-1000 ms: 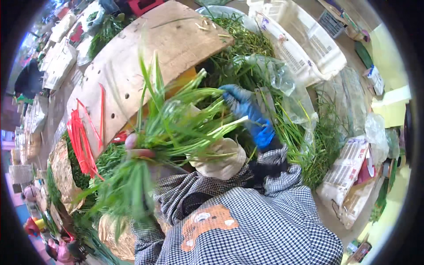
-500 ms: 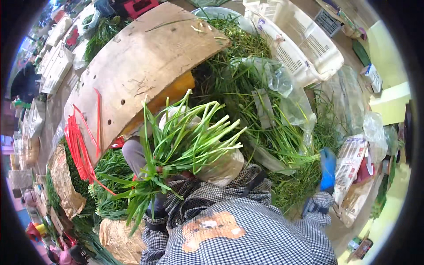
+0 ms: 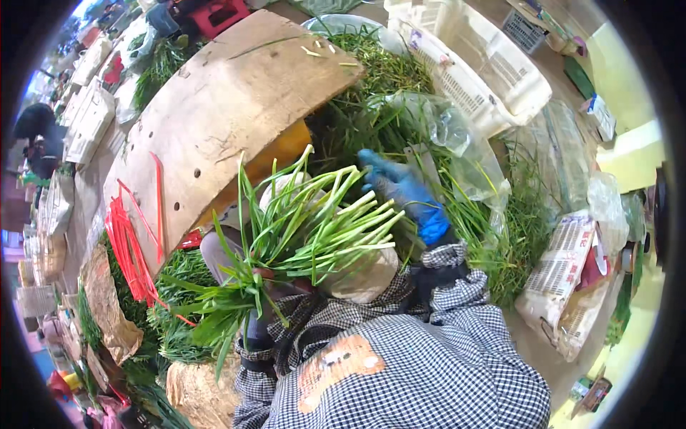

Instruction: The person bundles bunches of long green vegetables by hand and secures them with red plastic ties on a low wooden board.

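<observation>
A loose bunch of long, chive-like green stalks point(image 3: 321, 229) with pale ends fans out over my lap. My left hand point(image 3: 263, 274), mostly hidden by the leaves, is closed round the lower part of the bunch. In a blue glove, my right hand point(image 3: 401, 187) is raised just right of the pale stalk ends. Its fingers look spread, with nothing visible between them. Beyond it lies a heap of the same greens point(image 3: 468, 236), partly under clear plastic sheeting point(image 3: 457, 132).
A wooden board point(image 3: 236, 86) stands ahead to the left, red plastic strips point(image 3: 128, 247) hanging on its near edge. White plastic crates stand at the far right point(image 3: 493, 71) and right point(image 3: 557, 272). More greens point(image 3: 186, 307) and brown paper point(image 3: 200, 390) lie at the left.
My right hand has swung in from the far right, by the crate, to near the stalk ends. The bunch in my left hand has hardly moved.
</observation>
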`<state>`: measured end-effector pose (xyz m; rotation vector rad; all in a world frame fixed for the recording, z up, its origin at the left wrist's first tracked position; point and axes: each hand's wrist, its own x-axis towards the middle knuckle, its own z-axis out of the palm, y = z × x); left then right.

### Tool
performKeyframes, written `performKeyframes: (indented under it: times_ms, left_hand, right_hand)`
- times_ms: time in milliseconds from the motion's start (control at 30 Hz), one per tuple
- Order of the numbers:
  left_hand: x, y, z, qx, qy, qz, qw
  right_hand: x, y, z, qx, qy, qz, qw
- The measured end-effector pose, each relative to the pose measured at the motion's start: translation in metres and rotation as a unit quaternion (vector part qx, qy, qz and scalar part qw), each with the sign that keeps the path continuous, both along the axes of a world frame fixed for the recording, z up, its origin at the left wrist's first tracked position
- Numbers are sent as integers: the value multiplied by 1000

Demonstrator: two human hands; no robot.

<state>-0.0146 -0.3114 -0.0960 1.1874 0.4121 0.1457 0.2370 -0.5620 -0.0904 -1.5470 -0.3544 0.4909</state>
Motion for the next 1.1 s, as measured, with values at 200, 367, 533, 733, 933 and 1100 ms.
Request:
performKeyframes:
  times_ms: [200, 367, 533, 733, 933, 1100]
  left_hand:
    - [-1, 10, 4, -33, -4, -8, 999]
    - [2, 13, 6, -111, -29, -21, 993]
    - [16, 1, 27, 180, 8, 2, 984]
    - [10, 15, 8, 85, -16, 73, 994]
    - [6, 21, -4, -16, -43, 62, 997]
    - [19, 2, 17, 46, -8, 70, 996]
  right_hand:
    - [-16, 35, -18, 14, 73, 154, 985]
    - [-34, 22, -9, 31, -25, 82, 996]
    - [-21, -33, -21, -127, -155, -6, 980]
    - [-19, -178, -16, -312, -158, -223, 910]
    - [-110, -302, -21, -628, -81, -232, 738]
    - [-130, -261, -25, -501, -85, -225, 831]
